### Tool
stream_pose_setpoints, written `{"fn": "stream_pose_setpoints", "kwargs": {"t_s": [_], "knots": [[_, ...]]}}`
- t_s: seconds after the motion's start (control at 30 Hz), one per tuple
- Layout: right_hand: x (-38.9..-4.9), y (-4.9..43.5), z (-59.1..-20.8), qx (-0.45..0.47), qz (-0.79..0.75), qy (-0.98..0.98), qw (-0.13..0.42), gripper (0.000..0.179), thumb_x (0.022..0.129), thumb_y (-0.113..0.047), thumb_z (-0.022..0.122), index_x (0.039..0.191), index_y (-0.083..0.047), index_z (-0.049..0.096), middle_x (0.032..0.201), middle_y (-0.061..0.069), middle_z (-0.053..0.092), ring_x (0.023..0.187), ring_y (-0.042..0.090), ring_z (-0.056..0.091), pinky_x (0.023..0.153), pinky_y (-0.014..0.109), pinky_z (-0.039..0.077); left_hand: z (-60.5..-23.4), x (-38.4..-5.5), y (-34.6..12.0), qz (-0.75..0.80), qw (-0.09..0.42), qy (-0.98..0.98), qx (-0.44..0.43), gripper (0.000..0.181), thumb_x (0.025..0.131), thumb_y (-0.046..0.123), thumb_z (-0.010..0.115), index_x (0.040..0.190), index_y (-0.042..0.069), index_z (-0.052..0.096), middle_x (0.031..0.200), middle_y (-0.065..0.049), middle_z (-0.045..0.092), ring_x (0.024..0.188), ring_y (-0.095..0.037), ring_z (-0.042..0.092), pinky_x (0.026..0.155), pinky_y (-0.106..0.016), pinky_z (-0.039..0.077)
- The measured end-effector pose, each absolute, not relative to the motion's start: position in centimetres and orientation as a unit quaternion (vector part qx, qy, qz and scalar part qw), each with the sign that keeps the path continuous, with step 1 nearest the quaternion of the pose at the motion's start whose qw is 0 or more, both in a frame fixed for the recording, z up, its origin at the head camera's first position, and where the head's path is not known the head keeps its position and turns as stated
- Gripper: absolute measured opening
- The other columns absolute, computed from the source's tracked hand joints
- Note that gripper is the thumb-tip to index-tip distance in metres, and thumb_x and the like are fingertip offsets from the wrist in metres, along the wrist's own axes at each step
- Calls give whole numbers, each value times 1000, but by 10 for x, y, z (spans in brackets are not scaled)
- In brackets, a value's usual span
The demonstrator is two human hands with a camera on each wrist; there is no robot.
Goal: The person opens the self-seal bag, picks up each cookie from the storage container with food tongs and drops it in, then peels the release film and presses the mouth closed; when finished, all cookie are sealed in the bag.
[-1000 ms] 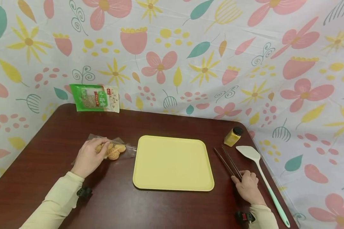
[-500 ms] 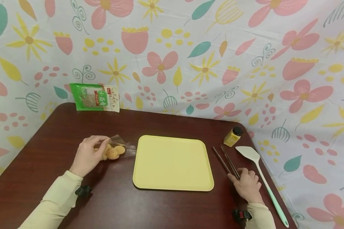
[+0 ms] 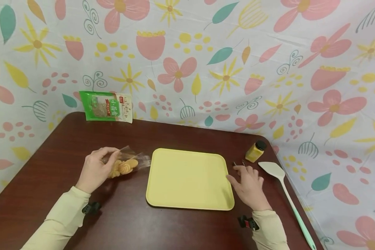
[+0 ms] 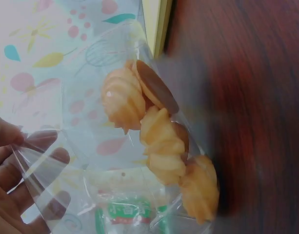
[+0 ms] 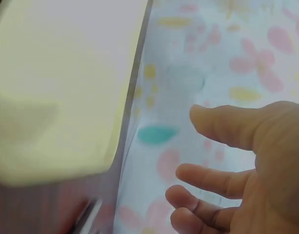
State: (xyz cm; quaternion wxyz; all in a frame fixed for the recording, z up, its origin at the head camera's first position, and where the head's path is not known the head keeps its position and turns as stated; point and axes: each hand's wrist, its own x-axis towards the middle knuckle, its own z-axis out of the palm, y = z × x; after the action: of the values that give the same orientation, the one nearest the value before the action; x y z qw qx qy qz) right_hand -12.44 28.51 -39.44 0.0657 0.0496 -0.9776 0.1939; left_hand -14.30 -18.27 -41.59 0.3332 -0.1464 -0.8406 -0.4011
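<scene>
My left hand (image 3: 95, 170) pinches the edge of a clear plastic bag (image 3: 142, 160) between thumb and fingers. Inside the bag lie several golden swirled butter cookies (image 4: 161, 146), gathered along its lower side in the left wrist view. My right hand (image 3: 248, 185) hovers by the right edge of the yellow tray (image 3: 187, 180), thumb and fingers spread and holding nothing. Beneath it are the dark metal tongs (image 5: 88, 214); in the head view only their tips show beyond the fingers, the rest being hidden by the hand.
A jar of yellow seasoning with a black lid (image 3: 256, 151) stands at the back right. Beside it a spatula (image 3: 285, 184), white with a mint handle, runs along the table's right edge. A green spice packet (image 3: 107, 107) leans against the flowered cloth at the back left.
My right hand has left the tongs' handle end and moved forward and left toward the tray, fingers opening. My left hand has lifted the bag's edge slightly, and the cookies have shifted a little.
</scene>
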Motion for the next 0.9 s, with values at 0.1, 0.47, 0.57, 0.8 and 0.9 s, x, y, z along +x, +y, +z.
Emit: {"fn": "stream_pose_setpoints", "kwargs": {"t_s": [0.1, 0.47, 0.57, 0.8, 0.9], "knots": [[-133, 256, -392, 92, 199, -972, 84, 42, 92, -32, 68, 122, -3, 61, 104, 14, 55, 99, 34, 45, 78, 51, 30, -414, -142, -183, -421, 336, -829, -148, 8, 87, -2, 69, 92, 4, 73, 81, -5, 72, 59, -7, 53, 56, -14, 39], [-161, 142, -378, 241, 307, -921, -18, 40, 96, -34, 62, 125, -7, 59, 106, 11, 58, 94, 25, 55, 82, 39, 46, -405, -143, -173, -469, 330, -809, -127, 6, 91, 3, 66, 95, 3, 71, 85, -7, 74, 69, -13, 67, 57, -10, 44], [-166, 117, -381, 247, 336, -906, -72, 44, 97, -35, 60, 129, -6, 55, 108, 11, 59, 91, 19, 57, 80, 35, 49, -403, -143, -168, -481, 324, -806, -119, 7, 92, 6, 66, 96, 3, 71, 85, -7, 74, 69, -15, 67, 56, -12, 45], [-179, 78, -390, 258, 371, -888, -88, 40, 99, -30, 59, 135, -15, 52, 104, 5, 62, 80, 16, 62, 67, 28, 52, -399, -140, -166, -514, 317, -789, -113, 6, 93, 6, 65, 95, 5, 71, 86, -7, 74, 73, -11, 68, 54, -13, 45], [-184, 67, -389, 263, 388, -881, -67, 25, 99, -26, 59, 121, -14, 63, 100, 0, 65, 78, 16, 62, 64, 26, 52, -400, -139, -167, -536, 315, -775, -115, 7, 93, 5, 65, 96, 3, 71, 87, -10, 74, 78, -11, 69, 61, -12, 48]]}}
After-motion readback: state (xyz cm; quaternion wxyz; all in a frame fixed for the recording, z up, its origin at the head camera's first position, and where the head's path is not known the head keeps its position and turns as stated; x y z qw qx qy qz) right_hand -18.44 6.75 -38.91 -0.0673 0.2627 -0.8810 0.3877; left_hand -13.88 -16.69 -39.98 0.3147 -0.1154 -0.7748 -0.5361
